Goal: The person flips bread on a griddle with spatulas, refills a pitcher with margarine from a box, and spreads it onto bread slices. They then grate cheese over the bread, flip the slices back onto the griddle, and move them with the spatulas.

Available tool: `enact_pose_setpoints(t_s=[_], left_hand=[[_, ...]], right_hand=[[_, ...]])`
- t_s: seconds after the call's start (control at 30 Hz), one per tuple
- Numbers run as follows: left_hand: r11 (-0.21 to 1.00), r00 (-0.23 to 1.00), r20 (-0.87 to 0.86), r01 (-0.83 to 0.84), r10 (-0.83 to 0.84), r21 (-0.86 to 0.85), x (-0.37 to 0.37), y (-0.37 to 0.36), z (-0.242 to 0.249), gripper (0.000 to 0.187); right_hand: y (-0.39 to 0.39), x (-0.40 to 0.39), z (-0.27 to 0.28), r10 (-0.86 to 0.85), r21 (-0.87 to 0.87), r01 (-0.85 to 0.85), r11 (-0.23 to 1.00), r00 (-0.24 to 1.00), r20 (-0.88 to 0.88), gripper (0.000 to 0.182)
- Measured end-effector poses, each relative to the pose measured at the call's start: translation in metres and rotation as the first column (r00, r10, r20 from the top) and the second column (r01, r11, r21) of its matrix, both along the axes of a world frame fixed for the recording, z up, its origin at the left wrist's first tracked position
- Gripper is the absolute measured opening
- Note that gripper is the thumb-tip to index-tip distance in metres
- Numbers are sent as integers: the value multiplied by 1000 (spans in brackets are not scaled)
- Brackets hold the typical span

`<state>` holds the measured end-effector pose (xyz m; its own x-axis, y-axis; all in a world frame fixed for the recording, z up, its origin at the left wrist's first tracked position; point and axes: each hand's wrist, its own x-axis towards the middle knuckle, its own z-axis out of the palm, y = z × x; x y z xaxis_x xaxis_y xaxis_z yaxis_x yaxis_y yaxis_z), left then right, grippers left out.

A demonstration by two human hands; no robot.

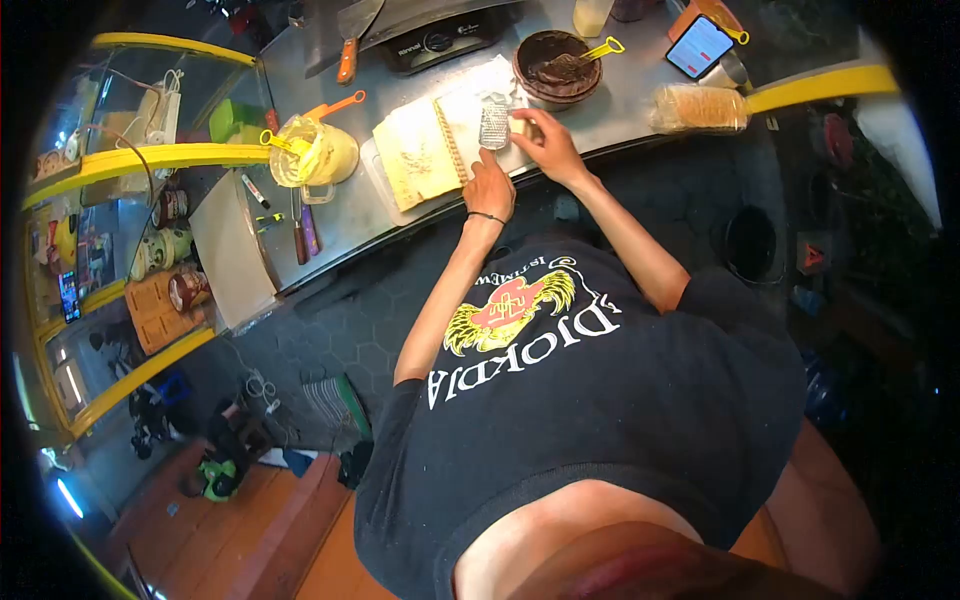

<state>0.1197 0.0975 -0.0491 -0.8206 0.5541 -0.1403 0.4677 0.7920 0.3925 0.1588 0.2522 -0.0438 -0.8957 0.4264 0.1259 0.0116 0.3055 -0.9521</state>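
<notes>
A small metal grater (494, 122) stands or leans over the white sheet on the counter. My left hand (490, 192) is closed at its near end, one finger stretched along it. Just right of the grater, my right hand (550, 147) pinches a small pale yellow block (519, 127) that looks like cheese. Left of both hands lies an opened-out yellow bread slab (412, 158) with brown patches on its top, on a clear tray. Behind my right hand sits a bowl of dark brown spread (557, 68), a yellow-handled spoon in it.
A tub of yellow spread (318, 155) with utensils stands on the left. Knives (304, 230) lie near the counter's front edge. A Rinnai stove (440, 42) and an orange-handled spatula (347, 62) are at the back. Packaged bread (698, 108) and a phone (700, 47) are at right.
</notes>
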Motion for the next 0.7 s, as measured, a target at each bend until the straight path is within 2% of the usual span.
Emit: enact_pose_setpoints(t_s=[0.03,0.07,0.1,0.17,0.2,0.23,0.3,0.33,0.37,0.43,0.5,0.53,0.57,0.6,0.63,0.67,0.7], left_hand=[[999,999,28,-38,39,-30,4,6,-1,43],[998,998,27,-47,49,-50,8,10,-4,43],[997,997,46,-69,67,45,10,12,-6,47],[962,992,80,-111,94,248,10,16,-16,53],[927,978,179,-161,104,339,10,20,-20,54],[924,980,164,-166,115,344,8,23,-22,54],[923,951,284,-215,123,319,5,26,-18,51],[939,954,286,-177,90,294,2,22,-11,50],[936,958,268,-180,97,304,-1,18,3,50],[885,865,488,-314,118,344,-12,6,36,49],[774,816,560,-446,145,449,-41,-16,45,53],[587,681,722,-636,122,500,-55,-19,61,56],[442,588,799,-753,120,488,-68,-18,82,61],[290,565,823,-798,59,528,-87,-23,82,59],[133,542,840,-832,-6,538,-108,-25,80,58],[26,503,864,-864,15,502,-129,-24,83,55],[-83,463,886,-882,26,463,-153,-19,87,52]], right_hand=[[4,-6,-2,52,-6,-52,999,999,8,39],[7,-12,-9,76,121,-72,990,997,-23,43],[7,-15,-12,80,101,-77,992,996,-27,43],[12,-24,-17,180,182,-169,969,983,-46,45],[14,-26,-17,199,233,-182,955,979,-51,45],[15,-30,-25,202,310,-175,934,978,-56,45],[16,-30,-21,199,366,-177,914,980,-22,44],[17,-26,-8,190,304,-190,933,981,30,44],[17,-23,-2,161,341,-154,927,987,7,44],[22,-13,22,189,391,-199,899,980,64,39],[33,-11,62,441,143,-463,875,883,160,31],[38,-13,93,514,-15,-515,857,853,89,23],[49,-18,119,567,-163,-555,816,823,33,21],[60,-28,130,436,-137,-434,891,900,-18,18],[72,-52,115,181,84,-163,983,930,-319,17],[87,-66,140,-27,44,34,998,987,-158,18],[107,-82,148,-202,248,240,939,965,-167,26]])
